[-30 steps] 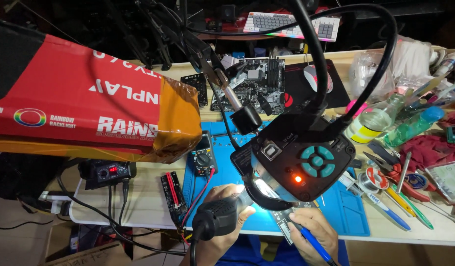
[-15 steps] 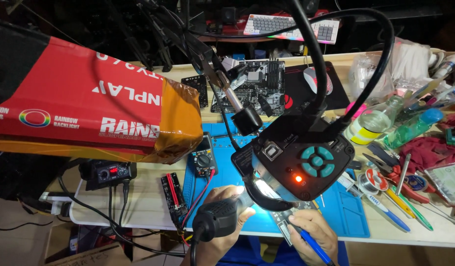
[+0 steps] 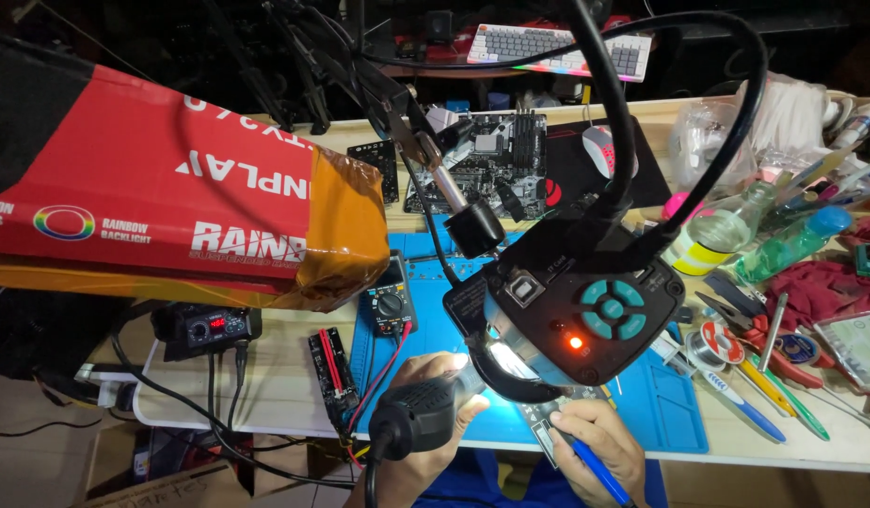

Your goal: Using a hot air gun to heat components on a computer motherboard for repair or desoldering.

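One long red and orange box [image 3: 171,202] juts in from the left over the desk [image 3: 284,376], and beside it a black gooseneck lamp head [image 3: 581,306] hangs above the blue mat [image 3: 661,414]. Beneath the lamp, the left hand [image 3: 435,423] has its fingers clenched around a black rotary tool [image 3: 421,414], while the right hand [image 3: 595,442] has its fingers grasping a blue pen-like tool [image 3: 599,470] at the mat's front edge.

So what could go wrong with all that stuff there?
The left hand holds a black corded tool under the magnifier lamp, close to the right hand gripping a blue pen-like tool; a slip might hit fingers. The big red box leans over the desk and might knock the multimeter.
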